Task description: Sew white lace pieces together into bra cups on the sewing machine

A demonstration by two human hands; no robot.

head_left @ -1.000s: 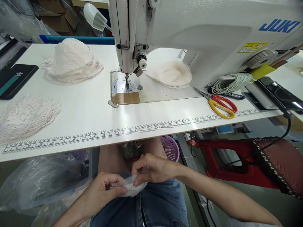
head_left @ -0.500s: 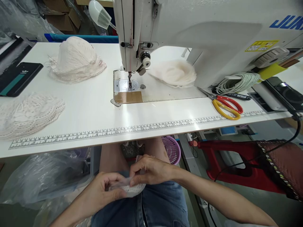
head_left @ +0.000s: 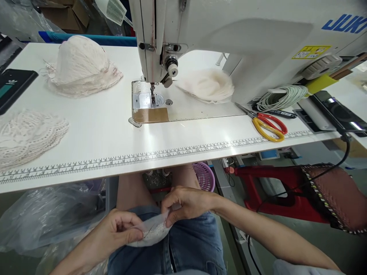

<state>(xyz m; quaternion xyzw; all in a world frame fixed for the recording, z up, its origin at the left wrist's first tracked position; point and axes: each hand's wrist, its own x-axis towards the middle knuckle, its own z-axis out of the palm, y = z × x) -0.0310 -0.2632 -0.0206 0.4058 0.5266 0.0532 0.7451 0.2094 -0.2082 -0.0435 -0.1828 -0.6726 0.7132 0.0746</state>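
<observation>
Low over my lap, I hold a small white piece of fabric (head_left: pixel 153 233), lace-like on one side with a sheer layer along its upper edge. My left hand (head_left: pixel 122 229) pinches its left end between thumb and fingers. At the right end, my right hand (head_left: pixel 183 204) grips the sheer edge, stretching it between both hands. Above them on the table is a sewing machine (head_left: pixel 153 91), its needle area bare of cloth. Thin cream fabric pieces (head_left: pixel 210 86) lie stacked under the machine arm.
On the table's left stand a domed stack of cream cups (head_left: pixel 83 67) and a pile of white lace pieces (head_left: pixel 31 133). Scissors (head_left: pixel 269 128) with red and yellow handles, coiled cord (head_left: pixel 282 97) and a dark phone-like case (head_left: pixel 14 88) also lie there. A purple basket (head_left: pixel 205 176) is beneath.
My hands have moved slightly apart, and the fabric's sheer edge now shows stretched between them. The whole view has shifted a little, with the table sliding left.
</observation>
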